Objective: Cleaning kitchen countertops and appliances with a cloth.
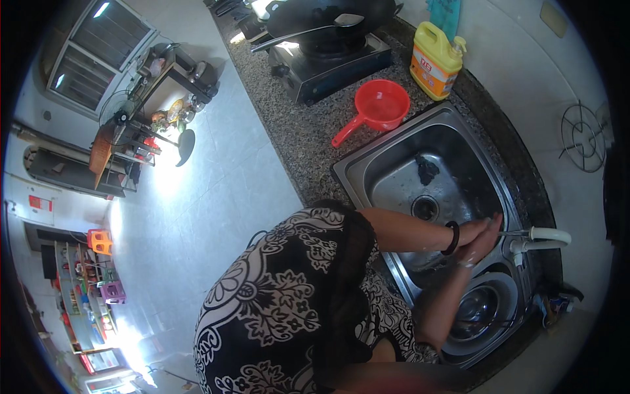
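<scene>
My left hand, below a dark bracelet, presses against my right hand over the right side of the steel sink. Whitish suds or water show on the hands and on my right wrist. Water runs from the white faucet towards my fingertips. My palms and part of my fingers are hidden, and I see no object between the hands. A dark wet scrap lies in the basin near the drain.
A red dipper and a yellow pump bottle stand on the speckled countertop. Beyond are a gas stove and a wok with a metal spatula across it. A bowl sits in the smaller basin.
</scene>
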Action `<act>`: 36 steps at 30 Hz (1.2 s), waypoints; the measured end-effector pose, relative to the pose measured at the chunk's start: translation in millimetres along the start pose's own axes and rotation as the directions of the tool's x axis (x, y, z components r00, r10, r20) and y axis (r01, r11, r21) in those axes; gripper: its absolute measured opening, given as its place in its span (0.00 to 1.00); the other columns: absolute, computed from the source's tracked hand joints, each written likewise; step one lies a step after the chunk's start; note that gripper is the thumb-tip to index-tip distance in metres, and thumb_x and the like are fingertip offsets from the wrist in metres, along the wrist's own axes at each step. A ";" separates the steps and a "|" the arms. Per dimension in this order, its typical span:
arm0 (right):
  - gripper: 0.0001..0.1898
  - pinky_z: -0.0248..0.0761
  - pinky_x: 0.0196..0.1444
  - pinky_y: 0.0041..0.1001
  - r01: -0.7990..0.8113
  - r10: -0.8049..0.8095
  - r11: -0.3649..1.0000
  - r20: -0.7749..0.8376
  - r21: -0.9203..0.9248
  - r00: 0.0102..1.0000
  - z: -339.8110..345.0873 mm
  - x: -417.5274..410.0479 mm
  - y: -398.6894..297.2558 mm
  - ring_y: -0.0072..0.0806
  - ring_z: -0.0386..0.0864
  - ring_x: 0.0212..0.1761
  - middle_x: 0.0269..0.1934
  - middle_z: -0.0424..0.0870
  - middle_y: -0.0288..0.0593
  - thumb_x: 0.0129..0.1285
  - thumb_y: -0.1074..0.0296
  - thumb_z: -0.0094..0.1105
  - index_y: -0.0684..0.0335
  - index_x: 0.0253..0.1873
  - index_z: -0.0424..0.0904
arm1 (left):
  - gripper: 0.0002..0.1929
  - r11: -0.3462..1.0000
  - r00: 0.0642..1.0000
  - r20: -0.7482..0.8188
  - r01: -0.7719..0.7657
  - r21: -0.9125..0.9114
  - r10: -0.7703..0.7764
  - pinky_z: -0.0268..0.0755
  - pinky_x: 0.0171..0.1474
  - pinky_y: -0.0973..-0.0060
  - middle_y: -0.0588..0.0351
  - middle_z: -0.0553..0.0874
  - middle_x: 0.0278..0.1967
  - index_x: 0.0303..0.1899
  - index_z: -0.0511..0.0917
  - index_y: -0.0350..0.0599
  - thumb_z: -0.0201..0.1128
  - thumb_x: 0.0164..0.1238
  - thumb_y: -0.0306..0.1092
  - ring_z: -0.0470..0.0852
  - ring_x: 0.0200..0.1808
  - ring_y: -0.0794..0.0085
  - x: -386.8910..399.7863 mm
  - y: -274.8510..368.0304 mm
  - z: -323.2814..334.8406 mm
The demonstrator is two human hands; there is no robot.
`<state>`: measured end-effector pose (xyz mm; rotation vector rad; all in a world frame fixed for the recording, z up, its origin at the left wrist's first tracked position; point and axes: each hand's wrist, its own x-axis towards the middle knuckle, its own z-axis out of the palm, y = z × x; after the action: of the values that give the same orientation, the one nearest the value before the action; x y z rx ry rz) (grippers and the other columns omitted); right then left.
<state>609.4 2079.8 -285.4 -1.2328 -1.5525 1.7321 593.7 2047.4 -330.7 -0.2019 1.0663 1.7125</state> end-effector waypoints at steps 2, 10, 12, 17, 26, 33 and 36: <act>0.23 0.64 0.65 0.31 0.004 0.000 0.993 0.039 -0.114 0.999 -29.2 28.9 15.5 0.36 0.74 0.62 0.62 0.76 0.52 0.71 0.63 0.50 0.70 0.65 0.69 | 0.30 0.996 0.997 -0.052 -0.044 0.082 0.049 0.65 0.63 0.70 0.51 0.77 0.56 0.61 0.69 0.42 0.39 0.78 0.60 0.74 0.59 0.67 5.6 -16.7 0.0; 0.16 0.69 0.48 0.30 0.208 -0.212 0.919 0.024 -0.336 0.977 14.3 4.3 70.5 0.32 0.75 0.42 0.41 0.79 0.47 0.72 0.57 0.52 0.66 0.50 0.74 | 0.20 0.949 0.952 -0.303 0.065 0.308 0.032 0.75 0.45 0.62 0.46 0.84 0.34 0.39 0.78 0.37 0.45 0.78 0.45 0.84 0.37 0.63 17.7 30.6 -48.5; 0.16 0.70 0.45 0.32 0.164 -0.165 0.944 0.022 -0.287 0.986 6.8 5.5 61.3 0.33 0.76 0.39 0.36 0.80 0.49 0.71 0.57 0.52 0.67 0.46 0.75 | 0.20 0.703 0.945 -0.159 -0.094 0.705 0.286 0.74 0.44 0.62 0.41 0.84 0.32 0.40 0.79 0.33 0.46 0.76 0.43 0.83 0.36 0.58 27.9 14.3 -56.8; 0.17 0.68 0.34 0.31 -0.023 0.044 0.958 0.070 -0.285 0.997 -16.0 30.8 88.3 0.26 0.73 0.30 0.30 0.81 0.46 0.72 0.57 0.50 0.67 0.41 0.79 | 0.19 0.649 0.952 -0.174 -0.032 0.760 0.251 0.72 0.46 0.58 0.34 0.84 0.35 0.38 0.80 0.32 0.45 0.74 0.40 0.83 0.40 0.45 34.6 12.4 -49.2; 0.15 0.77 0.47 0.28 -0.628 0.524 0.774 0.468 0.087 0.711 -43.7 61.5 62.6 0.26 0.82 0.44 0.45 0.83 0.38 0.74 0.61 0.48 0.64 0.53 0.78 | 0.20 0.881 0.956 0.210 0.087 0.465 -0.205 0.66 0.21 0.74 0.60 0.82 0.34 0.46 0.78 0.46 0.54 0.75 0.55 0.77 0.24 0.76 22.1 43.6 -72.3; 0.16 0.73 0.47 0.31 0.162 -0.030 0.830 0.247 -0.534 0.969 -92.8 82.5 27.0 0.30 0.79 0.44 0.45 0.83 0.41 0.66 0.62 0.62 0.60 0.55 0.79 | 0.16 0.930 0.902 0.235 0.368 0.017 -0.361 0.80 0.38 0.70 0.58 0.85 0.47 0.55 0.76 0.52 0.60 0.72 0.45 0.85 0.41 0.69 10.1 43.7 -58.9; 0.19 0.73 0.49 0.36 0.440 -0.481 0.301 0.264 -0.846 0.836 -119.9 95.8 6.0 0.40 0.79 0.46 0.46 0.83 0.47 0.64 0.60 0.62 0.61 0.57 0.78 | 0.17 0.936 0.900 0.267 0.350 0.023 -0.343 0.79 0.53 0.61 0.58 0.84 0.52 0.58 0.75 0.54 0.61 0.71 0.40 0.83 0.53 0.65 24.0 43.3 -62.4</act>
<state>670.0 2218.5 -311.4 -0.9863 -2.6100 0.3911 525.5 2016.4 -357.7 -0.1602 0.7558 1.3845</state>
